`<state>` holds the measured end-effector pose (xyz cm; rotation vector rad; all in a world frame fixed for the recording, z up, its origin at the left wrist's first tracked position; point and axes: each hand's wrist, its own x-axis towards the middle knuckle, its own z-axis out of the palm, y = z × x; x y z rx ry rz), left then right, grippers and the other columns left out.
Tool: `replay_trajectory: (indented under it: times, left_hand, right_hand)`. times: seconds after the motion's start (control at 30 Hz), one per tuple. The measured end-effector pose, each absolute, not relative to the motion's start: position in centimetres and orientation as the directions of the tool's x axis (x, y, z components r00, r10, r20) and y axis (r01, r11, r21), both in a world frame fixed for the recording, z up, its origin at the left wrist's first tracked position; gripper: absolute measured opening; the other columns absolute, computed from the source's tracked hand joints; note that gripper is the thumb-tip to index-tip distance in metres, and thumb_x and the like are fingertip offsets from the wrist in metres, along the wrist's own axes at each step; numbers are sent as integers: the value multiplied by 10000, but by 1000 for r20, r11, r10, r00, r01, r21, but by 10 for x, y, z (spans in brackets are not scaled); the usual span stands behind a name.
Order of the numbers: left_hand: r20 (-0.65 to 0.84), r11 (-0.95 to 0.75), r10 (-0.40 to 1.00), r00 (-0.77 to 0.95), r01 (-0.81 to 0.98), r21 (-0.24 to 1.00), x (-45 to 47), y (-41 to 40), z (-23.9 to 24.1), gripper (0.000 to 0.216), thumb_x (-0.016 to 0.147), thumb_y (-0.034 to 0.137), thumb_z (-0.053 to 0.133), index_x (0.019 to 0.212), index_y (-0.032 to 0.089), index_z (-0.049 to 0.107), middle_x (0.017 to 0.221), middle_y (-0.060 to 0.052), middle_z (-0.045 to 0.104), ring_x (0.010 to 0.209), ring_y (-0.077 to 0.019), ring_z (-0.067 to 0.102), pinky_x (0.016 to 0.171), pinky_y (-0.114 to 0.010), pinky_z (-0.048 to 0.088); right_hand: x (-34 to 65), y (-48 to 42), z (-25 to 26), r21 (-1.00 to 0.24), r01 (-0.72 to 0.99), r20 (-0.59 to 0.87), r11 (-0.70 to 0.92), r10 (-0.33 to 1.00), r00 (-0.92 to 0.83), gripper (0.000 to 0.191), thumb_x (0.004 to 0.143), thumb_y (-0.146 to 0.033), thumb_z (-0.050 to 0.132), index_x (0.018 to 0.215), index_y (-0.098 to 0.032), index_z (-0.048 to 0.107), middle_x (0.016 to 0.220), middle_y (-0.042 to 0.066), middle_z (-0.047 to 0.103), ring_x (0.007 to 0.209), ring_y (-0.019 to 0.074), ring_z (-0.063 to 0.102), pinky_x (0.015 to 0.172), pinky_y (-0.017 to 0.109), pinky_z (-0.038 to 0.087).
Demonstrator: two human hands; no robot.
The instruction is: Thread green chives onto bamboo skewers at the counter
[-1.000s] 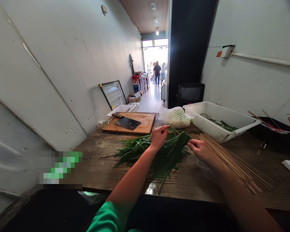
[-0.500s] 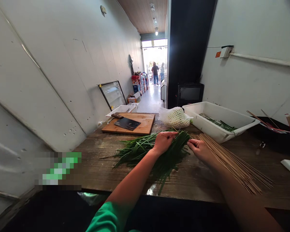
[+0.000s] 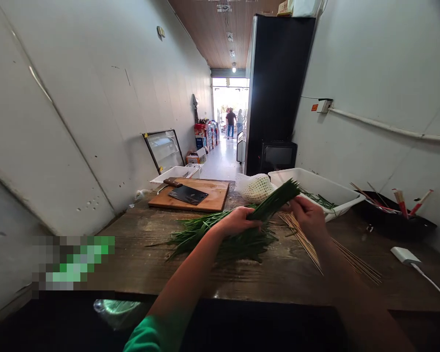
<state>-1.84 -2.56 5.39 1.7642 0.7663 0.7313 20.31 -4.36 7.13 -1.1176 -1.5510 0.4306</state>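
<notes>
My left hand (image 3: 238, 221) is wrapped round a bundle of garlic chives (image 3: 276, 199), lifted and tilted with its cut ends up to the right. More loose chives (image 3: 198, 230) lie on the wooden table (image 3: 139, 264) under and beside that hand. My right hand (image 3: 310, 212) is closed in a pinch close to the bundle's cut ends; what its fingertips hold, if anything, is too small to tell. Thin wooden skewers (image 3: 357, 264) lie spread on the table below my right forearm, which hides part of them.
A cleaver (image 3: 188, 194) rests on a cutting board (image 3: 220, 188) at the back left. Behind the chives are a net-wrapped pale bundle (image 3: 254, 188) and a white bin (image 3: 346, 195) with some chives. A black tray (image 3: 418, 226) and a white adapter (image 3: 404, 255) are at right.
My left hand has raised the chive bundle off the table, its cut ends now higher and further right. My right hand has risen along with them. The camera view has tilted up.
</notes>
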Motion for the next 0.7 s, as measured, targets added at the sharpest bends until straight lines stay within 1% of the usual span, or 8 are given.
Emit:
replay_trajectory:
  times: [0.13,0.23,0.3,0.4,0.47,0.57,0.63,0.7]
  left_hand:
    - [69,-224,787,613,180,958,-33,-51,59,285,792,403,566,839,125,611,571,8,593,457,-84,525,472,-194,416]
    - [35,-261,787,616,281,924,-42,-82,59,283,818,408,517,830,146,624,587,2,602,459,-87,512,450,-189,391]
    - [-23,-392,731,682,446,805,-49,-99,60,243,793,375,548,743,163,656,602,-1,627,494,-91,517,479,-189,387]
    - [-188,-528,669,719,638,560,-63,-104,65,206,600,352,731,726,191,702,600,24,649,519,-99,527,510,-193,378]
    - [-209,-521,686,697,671,528,-68,-91,71,281,665,372,684,890,206,717,710,20,693,600,-108,575,571,-193,403]
    - [57,-484,849,525,730,482,-55,-57,72,281,823,335,512,950,183,711,860,-27,710,761,-140,614,703,-232,432]
    - [252,-493,870,424,780,386,-34,-35,64,262,840,285,492,947,185,710,936,-49,699,868,-167,606,802,-277,419]
    - [266,-515,852,450,813,273,-10,-19,51,223,829,261,513,869,212,727,904,-49,694,903,-192,597,859,-331,394]
  right_hand:
    - [220,-36,95,-836,143,548,529,806,223,272,764,-434,585,849,-177,610,556,-46,379,464,74,301,433,227,239]
    - [232,-34,90,-893,-25,449,449,893,-5,255,722,-414,636,818,-182,595,541,-65,309,447,57,240,419,218,184]
    - [239,-31,74,-938,-61,348,343,926,-149,270,705,-427,648,788,-179,584,533,-77,261,444,52,211,418,215,165]
    - [248,-22,42,-984,11,169,178,949,-265,294,693,-451,643,727,-175,546,515,-85,256,430,44,187,407,215,123]
    - [251,-12,21,-982,173,15,77,942,-337,301,697,-459,620,716,-166,556,496,-87,259,424,44,188,407,218,117]
    - [253,1,2,-921,378,-22,91,958,-285,279,654,-418,612,710,-145,604,482,-75,332,444,51,239,429,222,156]
    - [253,6,-4,-897,434,-3,84,981,-196,270,633,-400,579,692,-139,612,475,-71,352,452,58,259,440,227,176]
    - [252,8,-6,-885,460,0,66,990,-141,245,621,-373,542,669,-142,608,468,-69,354,454,62,266,447,229,185]
